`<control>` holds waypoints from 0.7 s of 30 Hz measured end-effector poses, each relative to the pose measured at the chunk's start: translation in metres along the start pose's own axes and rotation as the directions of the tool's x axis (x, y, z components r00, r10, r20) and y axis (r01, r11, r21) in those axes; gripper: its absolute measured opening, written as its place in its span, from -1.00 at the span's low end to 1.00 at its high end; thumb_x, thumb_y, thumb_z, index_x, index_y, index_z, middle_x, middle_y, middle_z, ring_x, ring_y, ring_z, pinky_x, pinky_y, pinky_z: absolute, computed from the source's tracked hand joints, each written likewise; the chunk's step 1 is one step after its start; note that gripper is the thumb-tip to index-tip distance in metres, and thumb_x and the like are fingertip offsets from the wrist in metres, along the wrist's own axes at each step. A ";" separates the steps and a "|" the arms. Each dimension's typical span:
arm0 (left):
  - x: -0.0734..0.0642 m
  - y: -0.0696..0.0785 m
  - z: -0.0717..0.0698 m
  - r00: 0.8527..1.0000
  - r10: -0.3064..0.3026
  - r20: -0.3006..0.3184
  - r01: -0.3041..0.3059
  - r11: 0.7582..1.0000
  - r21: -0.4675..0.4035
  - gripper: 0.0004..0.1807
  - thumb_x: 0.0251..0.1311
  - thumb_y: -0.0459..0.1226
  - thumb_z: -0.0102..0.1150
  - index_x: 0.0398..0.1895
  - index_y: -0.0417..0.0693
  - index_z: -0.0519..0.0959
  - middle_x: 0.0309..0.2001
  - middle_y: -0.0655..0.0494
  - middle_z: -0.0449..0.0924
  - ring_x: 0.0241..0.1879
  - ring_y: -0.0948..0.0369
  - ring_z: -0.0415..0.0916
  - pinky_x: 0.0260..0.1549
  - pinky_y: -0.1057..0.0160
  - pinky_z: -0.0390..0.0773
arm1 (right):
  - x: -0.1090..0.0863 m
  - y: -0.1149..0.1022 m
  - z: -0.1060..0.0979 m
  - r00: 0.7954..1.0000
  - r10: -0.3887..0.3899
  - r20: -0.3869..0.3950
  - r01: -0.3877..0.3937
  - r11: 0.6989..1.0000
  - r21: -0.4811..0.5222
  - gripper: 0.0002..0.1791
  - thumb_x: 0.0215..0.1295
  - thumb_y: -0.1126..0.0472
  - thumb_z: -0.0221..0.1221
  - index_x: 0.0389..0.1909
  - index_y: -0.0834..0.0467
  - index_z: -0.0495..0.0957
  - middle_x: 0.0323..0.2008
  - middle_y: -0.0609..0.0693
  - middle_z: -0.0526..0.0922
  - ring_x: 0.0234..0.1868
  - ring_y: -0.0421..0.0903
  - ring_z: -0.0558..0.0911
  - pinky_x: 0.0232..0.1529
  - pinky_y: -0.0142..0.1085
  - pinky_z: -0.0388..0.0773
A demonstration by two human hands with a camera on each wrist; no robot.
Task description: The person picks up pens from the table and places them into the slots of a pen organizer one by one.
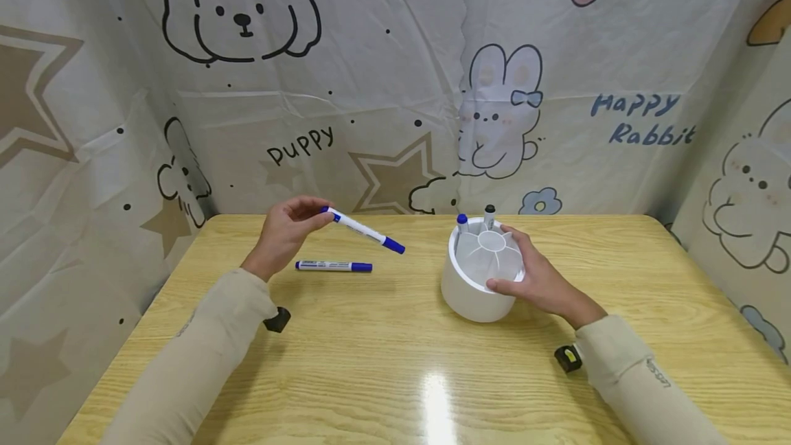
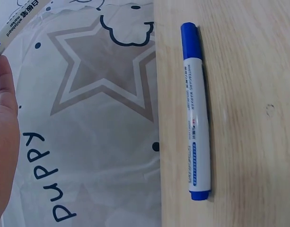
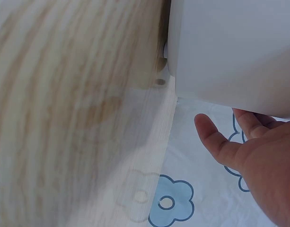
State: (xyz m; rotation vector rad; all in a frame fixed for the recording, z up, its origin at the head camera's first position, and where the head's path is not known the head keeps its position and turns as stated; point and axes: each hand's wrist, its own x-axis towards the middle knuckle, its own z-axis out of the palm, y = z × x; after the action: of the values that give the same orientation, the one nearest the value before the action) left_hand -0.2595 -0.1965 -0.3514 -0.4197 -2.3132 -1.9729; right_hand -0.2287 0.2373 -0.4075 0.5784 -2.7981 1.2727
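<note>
Left of centre in the head view, the left hand point(image 1: 287, 232) pinches a blue-capped marker point(image 1: 364, 229) by its rear end, thumb and fingers close together on it. The marker reaches out from the fingertips toward the frame's centre, its cap end tilted down to the right, above the table point(image 1: 371, 362).

Just below it, a second marker point(image 1: 330, 266) lies on the wood, cap to the right; the left wrist view shows it whole, right of centre.

Right of centre, the right hand point(image 1: 534, 277) holds the white round holder point(image 1: 476, 304) by its right side, thumb over the near rim. At the holder's upper left stand a blue-topped marker point(image 1: 462, 223) and a black-topped marker point(image 1: 490, 217).

Patterned cloth point(image 1: 377, 74) fills the upper frame.
</note>
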 end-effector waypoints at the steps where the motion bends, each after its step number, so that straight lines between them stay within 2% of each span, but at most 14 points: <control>1: 0.001 0.000 0.001 1.000 0.005 -0.001 -0.005 1.000 0.002 -0.60 0.29 -0.28 0.32 0.07 -0.39 0.54 -0.11 0.17 0.62 -0.08 0.24 0.56 -0.02 0.39 0.60 | 0.000 0.000 0.000 1.000 0.000 -0.001 0.000 1.000 0.003 0.10 0.11 0.06 0.45 0.53 0.15 -0.05 0.30 0.33 0.34 0.13 0.29 0.52 0.10 0.18 0.51; 21: 0.012 0.014 0.015 0.994 0.111 0.004 -0.110 0.992 -0.067 -0.68 0.28 -0.39 0.30 0.02 -0.44 0.56 -0.17 0.18 0.65 -0.17 0.23 0.57 -0.08 0.32 0.64 | -0.001 0.000 0.000 1.000 -0.001 0.002 0.001 1.000 0.005 0.11 0.12 0.04 0.44 0.54 0.15 -0.05 0.30 0.34 0.34 0.13 0.30 0.52 0.10 0.21 0.52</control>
State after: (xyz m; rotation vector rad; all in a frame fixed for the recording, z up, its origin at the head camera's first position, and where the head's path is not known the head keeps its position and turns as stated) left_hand -0.2656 -0.1783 -0.3374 -0.5491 -2.1827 -2.0035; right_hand -0.2283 0.2379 -0.4076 0.5812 -2.7971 1.2807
